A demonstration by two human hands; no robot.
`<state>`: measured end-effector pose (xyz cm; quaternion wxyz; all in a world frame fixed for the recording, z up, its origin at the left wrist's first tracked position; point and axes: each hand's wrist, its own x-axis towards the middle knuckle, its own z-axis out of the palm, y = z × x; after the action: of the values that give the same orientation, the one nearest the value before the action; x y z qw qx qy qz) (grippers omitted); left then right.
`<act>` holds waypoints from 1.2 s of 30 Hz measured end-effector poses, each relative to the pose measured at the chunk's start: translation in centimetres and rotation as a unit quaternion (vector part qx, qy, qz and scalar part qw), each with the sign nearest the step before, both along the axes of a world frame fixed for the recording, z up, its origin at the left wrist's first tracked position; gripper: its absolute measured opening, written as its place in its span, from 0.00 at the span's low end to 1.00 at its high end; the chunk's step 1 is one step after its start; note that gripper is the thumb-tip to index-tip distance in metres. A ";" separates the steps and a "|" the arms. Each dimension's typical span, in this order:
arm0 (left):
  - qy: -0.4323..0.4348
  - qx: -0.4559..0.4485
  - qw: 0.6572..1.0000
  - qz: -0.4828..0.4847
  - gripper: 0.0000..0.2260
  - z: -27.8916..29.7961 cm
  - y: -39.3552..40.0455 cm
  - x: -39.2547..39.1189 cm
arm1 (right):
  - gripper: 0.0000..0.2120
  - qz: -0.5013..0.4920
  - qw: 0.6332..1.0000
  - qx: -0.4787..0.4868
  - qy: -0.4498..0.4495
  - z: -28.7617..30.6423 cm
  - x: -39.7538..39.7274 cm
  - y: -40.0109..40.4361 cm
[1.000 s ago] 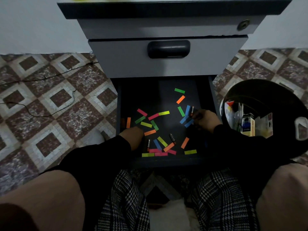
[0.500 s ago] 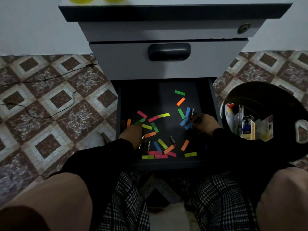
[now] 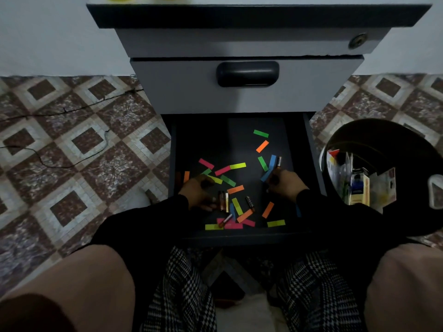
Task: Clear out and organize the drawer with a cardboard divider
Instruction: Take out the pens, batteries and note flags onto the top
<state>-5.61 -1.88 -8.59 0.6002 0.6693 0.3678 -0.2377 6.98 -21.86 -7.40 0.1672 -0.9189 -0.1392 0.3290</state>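
The bottom drawer [image 3: 239,236] of a grey cabinet is pulled out towards my knees. Several coloured paper strips [image 3: 237,166] lie scattered on its dark floor, along with loose batteries [image 3: 223,200]. My left hand [image 3: 197,192] lies low at the drawer's left side, fingers stretched over a green and a yellow strip, thumb beside the pair of batteries. My right hand [image 3: 286,184] sits at the right side, fingers curled round what looks like a small dark battery. Another battery [image 3: 278,161] lies just beyond its fingertips. No cardboard divider is in view.
A black bin [image 3: 383,130] holding small boxes and packets stands to the right of the drawer. The closed drawer above has a dark handle [image 3: 247,73]. A thin black cable [image 3: 72,164] runs over the tiled floor at the left. My knees fill the bottom of the view.
My left hand has slid forward from the drawer's front edge onto the strips. My right hand has stayed by the blue strips at the right.
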 end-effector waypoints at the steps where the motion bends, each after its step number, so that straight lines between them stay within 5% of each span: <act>1: -0.003 0.015 1.000 -0.026 0.24 0.0 -0.1 0.0 | 0.17 0.001 1.000 -0.002 0.000 0.0 0.0 0.0; 5: -0.037 0.238 0.934 -0.265 0.34 -0.1 -0.7 -0.1 | 0.15 0.008 1.000 -0.007 -0.003 -0.3 0.2 -0.1; 9: -0.056 0.343 0.872 -0.345 0.37 -0.8 -1.6 0.0 | 0.11 0.019 1.000 -0.007 0.009 -0.6 0.0 -0.1; 19: -0.083 0.378 0.846 -0.366 0.23 -0.5 -1.0 0.5 | 0.12 0.122 0.992 -0.023 -0.030 -0.9 -1.3 1.7; 23: -0.095 0.469 0.812 -0.334 0.22 0.3 0.3 1.2 | 0.10 0.185 0.981 0.037 -0.035 -0.6 -3.6 3.4; 28: -0.135 0.598 0.729 -0.305 0.17 0.4 1.4 1.9 | 0.17 0.199 0.975 0.086 -0.044 -1.3 -5.2 4.6; 33: -0.132 0.653 0.688 -0.288 0.13 0.2 2.1 1.7 | 0.26 0.224 0.971 0.075 -0.041 -2.2 -6.3 5.1; 36: -0.114 0.620 0.716 -0.300 0.16 0.3 2.0 1.7 | 0.27 0.274 0.958 0.058 -0.059 -2.3 -6.5 5.2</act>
<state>-3.95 0.17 -8.26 -0.0143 0.9888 0.1412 -0.0465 0.51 -16.64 -9.74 0.1153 -0.8519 -0.4146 0.2983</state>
